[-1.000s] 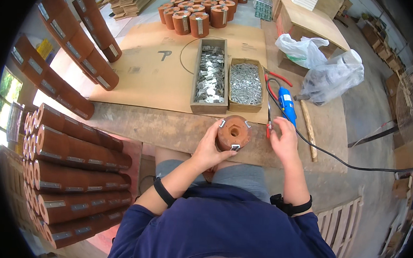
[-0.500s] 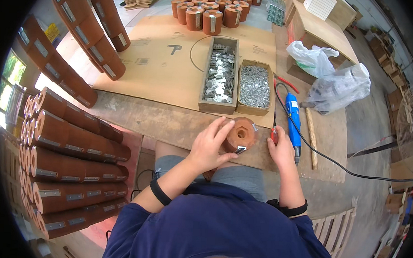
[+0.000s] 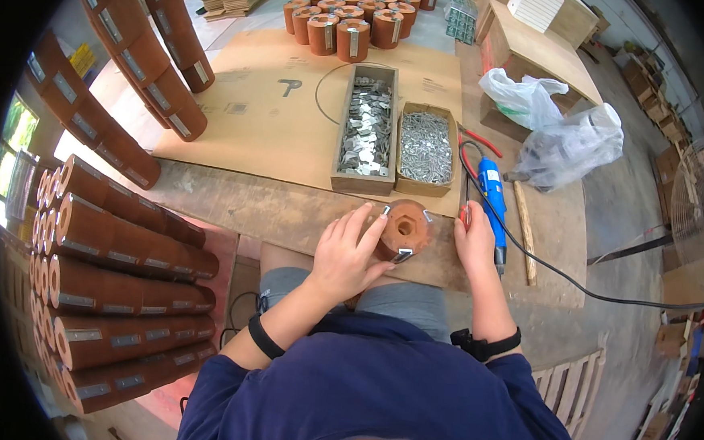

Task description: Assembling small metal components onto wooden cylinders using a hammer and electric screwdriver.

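Observation:
A short reddish-brown cylinder (image 3: 412, 233) with a hexagonal recess in its top stands on the near edge of the workbench. Small metal plates are set in its sides. My left hand (image 3: 347, 250) curls round its left side, thumb at the near side and fingers at the far side. To the right of the cylinder, and apart from it, my right hand (image 3: 475, 242) is closed round a slim tool with a red handle (image 3: 465, 216). My fingers hide most of this tool. Just beyond my right fingers lies a blue cylindrical power tool (image 3: 492, 192) with a black cord.
Ahead are a wooden box of metal plates (image 3: 368, 132) and a carton of nails or screws (image 3: 426, 146). A wooden stick (image 3: 525, 231) and plastic bags (image 3: 570, 153) lie right. Cylinder stacks (image 3: 133, 235) crowd the left; more cylinders (image 3: 352, 39) stand at the back.
My left fingers have drawn back slightly, baring another metal plate on the cylinder's far left side. My right hand has moved a little farther away with the red-handled tool.

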Demonstrator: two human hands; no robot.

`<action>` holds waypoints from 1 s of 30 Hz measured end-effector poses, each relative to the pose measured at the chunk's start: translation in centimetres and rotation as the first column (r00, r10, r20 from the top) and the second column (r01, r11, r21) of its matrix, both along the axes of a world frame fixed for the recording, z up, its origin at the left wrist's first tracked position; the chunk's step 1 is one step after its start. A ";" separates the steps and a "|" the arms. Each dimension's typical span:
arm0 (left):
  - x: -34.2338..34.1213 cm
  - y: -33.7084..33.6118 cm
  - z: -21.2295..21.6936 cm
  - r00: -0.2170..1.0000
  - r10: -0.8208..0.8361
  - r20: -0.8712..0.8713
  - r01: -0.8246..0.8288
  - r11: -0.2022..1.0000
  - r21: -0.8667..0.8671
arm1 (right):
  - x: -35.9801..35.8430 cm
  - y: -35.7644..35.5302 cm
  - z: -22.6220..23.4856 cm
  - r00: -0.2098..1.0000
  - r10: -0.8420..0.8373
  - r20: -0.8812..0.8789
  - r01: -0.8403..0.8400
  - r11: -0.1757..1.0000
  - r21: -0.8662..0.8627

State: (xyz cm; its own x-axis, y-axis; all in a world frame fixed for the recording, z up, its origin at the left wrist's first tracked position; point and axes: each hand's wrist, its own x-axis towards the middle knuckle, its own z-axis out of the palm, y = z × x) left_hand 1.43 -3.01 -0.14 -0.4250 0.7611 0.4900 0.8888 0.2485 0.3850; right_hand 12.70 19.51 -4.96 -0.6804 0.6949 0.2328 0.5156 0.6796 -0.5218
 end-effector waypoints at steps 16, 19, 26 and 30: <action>0.9 0.1 0.8 0.978 -0.201 -0.050 0.203 0.978 0.042 | 2.1 1.8 5.7 0.998 -0.024 -0.050 0.020 0.996 -0.090; 1.1 -0.2 0.7 0.978 -0.203 -0.048 0.206 0.977 0.054 | 4.1 3.6 6.3 0.987 -0.124 -0.099 0.116 0.989 -0.088; 1.9 0.1 1.3 0.983 -0.179 -0.035 0.178 0.984 -0.004 | 5.8 8.6 6.1 0.929 -0.276 0.245 0.291 0.956 -0.027; 1.8 -0.1 0.8 0.988 -0.155 -0.026 0.155 0.988 -0.002 | 5.1 9.7 5.5 0.821 -0.304 0.483 0.373 0.927 -0.050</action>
